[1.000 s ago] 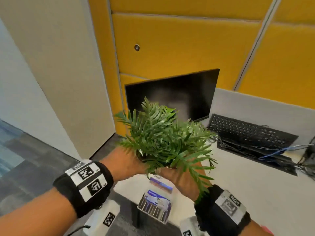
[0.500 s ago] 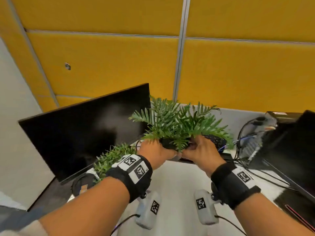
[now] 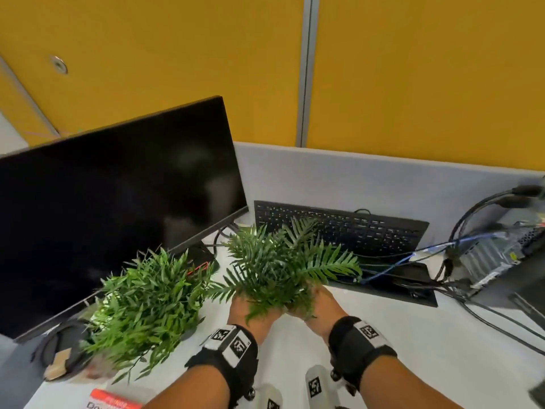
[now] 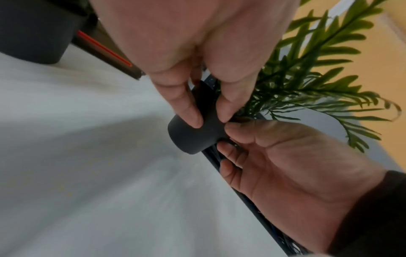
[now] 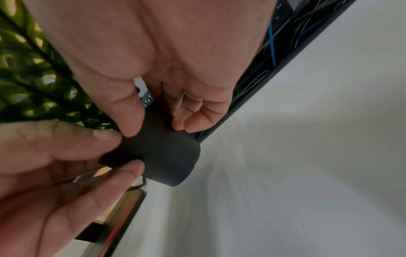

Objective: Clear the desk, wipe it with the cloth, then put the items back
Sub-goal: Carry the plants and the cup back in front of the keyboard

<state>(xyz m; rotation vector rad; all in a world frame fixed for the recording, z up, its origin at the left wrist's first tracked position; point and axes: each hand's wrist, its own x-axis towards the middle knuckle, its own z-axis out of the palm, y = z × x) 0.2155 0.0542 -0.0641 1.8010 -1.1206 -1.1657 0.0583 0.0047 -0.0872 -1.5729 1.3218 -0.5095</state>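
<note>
Above the white desk (image 3: pixel 413 335), both hands (image 3: pixel 290 312) grip the fern's dark pot (image 4: pixel 193 133).

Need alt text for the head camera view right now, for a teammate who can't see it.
Both hands, left hand and right hand, hold a small dark-potted fern above the white desk. A second bushy green potted plant stands left, before a black monitor; a black keyboard lies behind.

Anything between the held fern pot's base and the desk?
Nothing: in the left wrist view the pot hangs over bare desk, gripped by both hands.
</note>
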